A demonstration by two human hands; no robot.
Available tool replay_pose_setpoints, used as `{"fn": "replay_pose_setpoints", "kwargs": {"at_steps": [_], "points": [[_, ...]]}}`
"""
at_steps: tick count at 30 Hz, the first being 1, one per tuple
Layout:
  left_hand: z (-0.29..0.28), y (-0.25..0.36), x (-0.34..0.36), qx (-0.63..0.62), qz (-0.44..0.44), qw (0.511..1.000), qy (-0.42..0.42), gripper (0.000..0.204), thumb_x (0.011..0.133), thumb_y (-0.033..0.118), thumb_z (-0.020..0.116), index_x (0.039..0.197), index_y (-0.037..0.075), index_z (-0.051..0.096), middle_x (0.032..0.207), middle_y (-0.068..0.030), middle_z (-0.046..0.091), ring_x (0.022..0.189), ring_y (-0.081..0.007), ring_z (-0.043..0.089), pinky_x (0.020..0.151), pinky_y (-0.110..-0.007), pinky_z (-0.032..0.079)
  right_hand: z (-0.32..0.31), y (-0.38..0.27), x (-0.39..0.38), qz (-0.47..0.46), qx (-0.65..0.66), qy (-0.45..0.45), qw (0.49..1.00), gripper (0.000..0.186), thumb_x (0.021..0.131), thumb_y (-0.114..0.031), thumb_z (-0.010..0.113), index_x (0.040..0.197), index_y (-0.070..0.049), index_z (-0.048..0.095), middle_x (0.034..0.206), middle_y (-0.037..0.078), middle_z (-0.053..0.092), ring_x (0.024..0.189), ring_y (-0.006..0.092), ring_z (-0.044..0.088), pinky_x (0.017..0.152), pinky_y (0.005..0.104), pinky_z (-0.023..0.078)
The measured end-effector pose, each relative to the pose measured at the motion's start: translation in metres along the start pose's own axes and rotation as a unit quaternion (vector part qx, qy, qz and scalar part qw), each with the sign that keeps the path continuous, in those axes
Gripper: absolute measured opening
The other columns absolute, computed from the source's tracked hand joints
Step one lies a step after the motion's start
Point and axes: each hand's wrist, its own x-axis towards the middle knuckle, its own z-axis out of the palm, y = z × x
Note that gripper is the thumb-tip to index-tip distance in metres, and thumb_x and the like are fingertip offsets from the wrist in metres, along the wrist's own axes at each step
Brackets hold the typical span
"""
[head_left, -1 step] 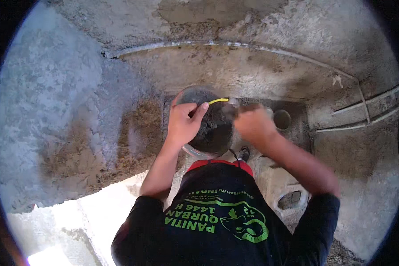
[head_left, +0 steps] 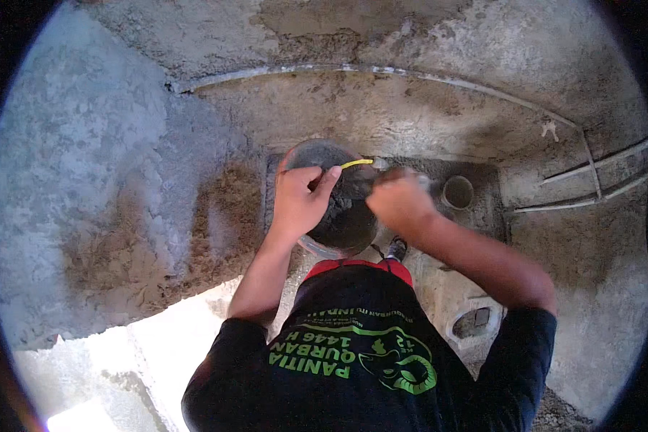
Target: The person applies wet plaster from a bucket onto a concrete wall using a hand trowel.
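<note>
At the centre stands a bucket (head_left: 345, 230) with dark, wet grey mortar in it. My left hand (head_left: 306, 201) is closed at the bucket's upper left, thumb pressed on a thin curved yellow strip (head_left: 356, 163) that crosses the bucket's top. My right hand (head_left: 399, 205) is closed over the bucket's right side around a dark tool (head_left: 410, 180), blurred and partly hidden, possibly a trowel. The strip's far end is near that tool.
Rough cement walls (head_left: 122, 144) surround me. A pale pipe (head_left: 468, 84) runs along the wall, with more pipes (head_left: 590, 200) at right. Right of the bucket is a round pipe opening (head_left: 458, 191). My shoe (head_left: 397, 248) and a squat toilet fixture (head_left: 473, 320) are below.
My right hand has moved slightly left, further over the bucket. My left hand stays in nearly the same place on the yellow strip.
</note>
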Motion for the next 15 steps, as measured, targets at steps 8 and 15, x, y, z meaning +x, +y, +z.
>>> {"fn": "replay_pose_setpoints", "kwargs": {"at_steps": [8, 15], "points": [[-0.045, -0.038, -0.005, 0.04, -0.046, 0.996, 0.061, 0.045, 0.091, 0.023, 0.069, 0.063, -0.005, 0.049, 0.054, -0.0194, 0.042, 0.051, -0.0277, 0.032, 0.056, -0.037, 0.04, 0.034, -0.06, 0.082, -0.154, 0.091, 0.065, 0.982, 0.016, 0.078, -0.023, 0.062, 0.074, -0.012, 0.074, 0.081, 0.01, 0.071, 0.082, 0.0276, 0.071, 0.069, 0.0402, 0.055], [-0.037, -0.053, -0.004, 0.015, -0.099, 0.995, -0.013, 0.046, 0.091, 0.027, 0.07, 0.063, -0.004, 0.051, 0.053, -0.0187, 0.043, 0.047, -0.025, 0.034, 0.048, -0.038, 0.035, 0.052, -0.085, 0.084, -0.183, 0.179, -0.013, 0.967, 0.016, 0.072, -0.023, 0.068, 0.075, -0.009, 0.073, 0.081, 0.013, 0.071, 0.085, 0.0294, 0.071, 0.071, 0.0432, 0.056]]}}
